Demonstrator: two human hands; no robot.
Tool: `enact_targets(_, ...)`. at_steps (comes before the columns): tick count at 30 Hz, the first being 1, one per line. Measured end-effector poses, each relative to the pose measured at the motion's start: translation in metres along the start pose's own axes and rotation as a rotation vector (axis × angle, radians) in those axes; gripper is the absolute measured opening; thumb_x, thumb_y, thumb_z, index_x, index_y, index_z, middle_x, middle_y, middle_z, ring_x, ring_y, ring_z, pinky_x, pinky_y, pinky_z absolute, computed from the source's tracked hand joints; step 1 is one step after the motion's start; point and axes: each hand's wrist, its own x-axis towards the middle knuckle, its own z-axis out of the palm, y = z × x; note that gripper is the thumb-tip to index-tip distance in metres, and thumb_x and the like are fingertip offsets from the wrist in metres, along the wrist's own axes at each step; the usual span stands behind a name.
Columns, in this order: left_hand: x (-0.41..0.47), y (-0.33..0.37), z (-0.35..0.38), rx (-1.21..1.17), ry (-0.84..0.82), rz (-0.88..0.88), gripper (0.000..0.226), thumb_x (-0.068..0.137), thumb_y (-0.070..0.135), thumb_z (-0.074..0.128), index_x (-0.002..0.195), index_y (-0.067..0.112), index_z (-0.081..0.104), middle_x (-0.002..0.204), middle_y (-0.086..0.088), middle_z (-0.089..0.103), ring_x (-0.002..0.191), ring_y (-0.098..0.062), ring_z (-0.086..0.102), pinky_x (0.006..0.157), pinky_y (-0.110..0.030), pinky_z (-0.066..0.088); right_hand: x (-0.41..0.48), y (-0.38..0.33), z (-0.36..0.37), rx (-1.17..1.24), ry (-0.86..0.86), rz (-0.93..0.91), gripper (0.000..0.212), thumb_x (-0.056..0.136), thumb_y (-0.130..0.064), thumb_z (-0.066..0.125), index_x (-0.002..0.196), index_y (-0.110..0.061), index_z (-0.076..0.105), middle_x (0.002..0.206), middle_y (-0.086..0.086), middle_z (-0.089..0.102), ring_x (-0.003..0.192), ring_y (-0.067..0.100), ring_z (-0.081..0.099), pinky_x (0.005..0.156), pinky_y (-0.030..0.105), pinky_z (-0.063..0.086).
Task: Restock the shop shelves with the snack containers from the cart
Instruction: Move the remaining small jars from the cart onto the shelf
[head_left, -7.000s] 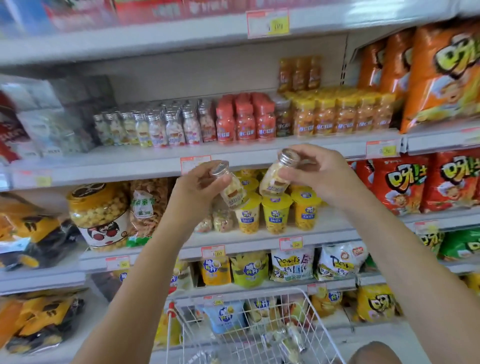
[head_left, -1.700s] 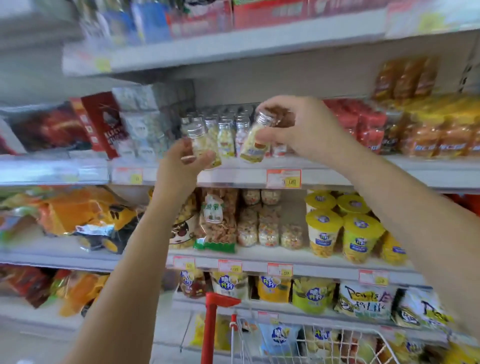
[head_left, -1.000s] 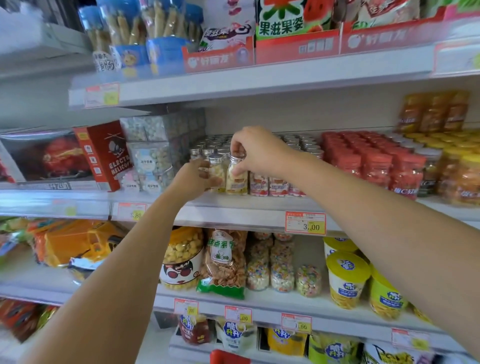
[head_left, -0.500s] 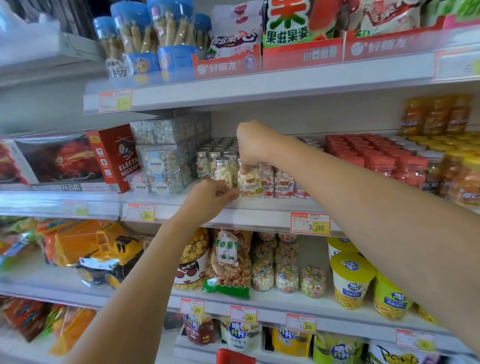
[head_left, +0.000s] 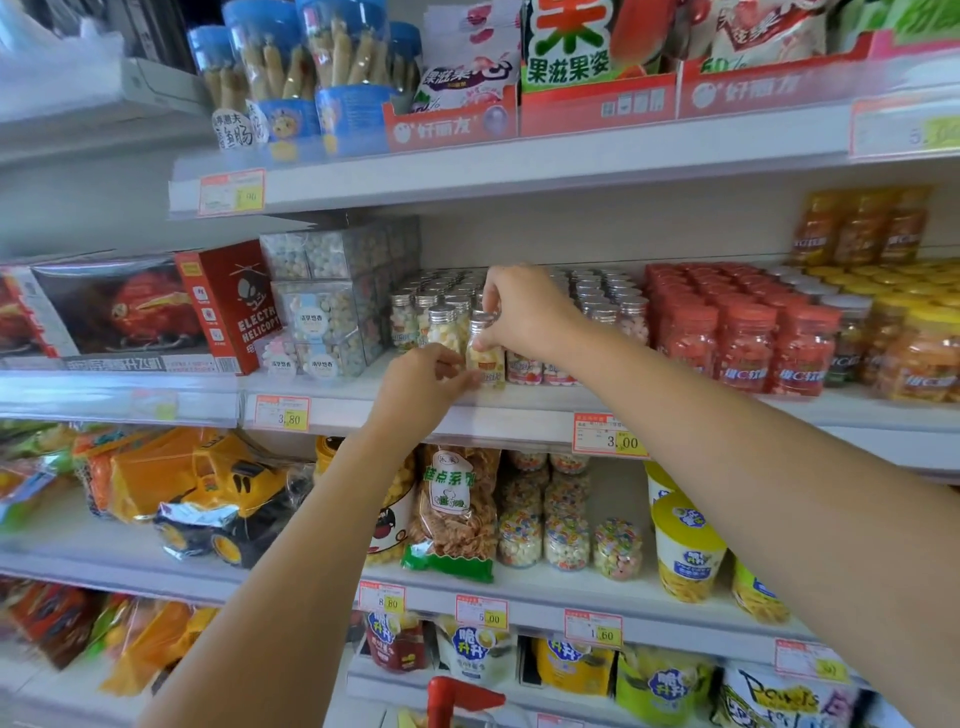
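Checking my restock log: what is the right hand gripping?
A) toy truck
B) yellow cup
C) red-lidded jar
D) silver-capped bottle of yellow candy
D: the right hand pinches the silver cap of the small yellow-candy bottle, not any red jar, cup or toy.

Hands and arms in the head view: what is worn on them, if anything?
Nothing that shows. The left hand and right hand have no gloves or rings. The left forearm and right forearm run bare to the frame's edge: no sleeve, watch or bracelet.
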Motion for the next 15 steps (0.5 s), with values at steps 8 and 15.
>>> enact_targets(8, -0.129, 0.010, 0.037, -0.108, 0.147, 0.106, 0.052, 0.096, 0.038, 0.047, 0.067, -0.003, 0.058, 0.057, -0.014, 0.055, 0.052, -0.023, 0.047, 0.051, -0.031, 0.034, -0.102, 0.033, 0.013, 0.156, -0.031, -0.120, 0.031, 0.082, -0.025, 0.068, 0.065, -0.019, 0.043, 0.064, -0.006, 0.047, 0.058, 0.007, 0.039, 0.052, 0.024, 0.027)
enact_targets(15, -0.258, -0.028, 0.155, -0.085, -0.408, -0.127, 0.042, 0.094, 0.037, 0.054, 0.063, 0.007, 0.057, 0.063, -0.009, 0.063, 0.057, -0.021, 0.053, 0.053, -0.023, 0.036, -0.236, 0.128, 0.105, 0.254, -0.402, 0.194, 0.022, 0.083, -0.026, 0.071, 0.075, -0.016, 0.053, 0.071, -0.007, 0.054, 0.067, 0.010, 0.049, 0.060, 0.021, 0.037)
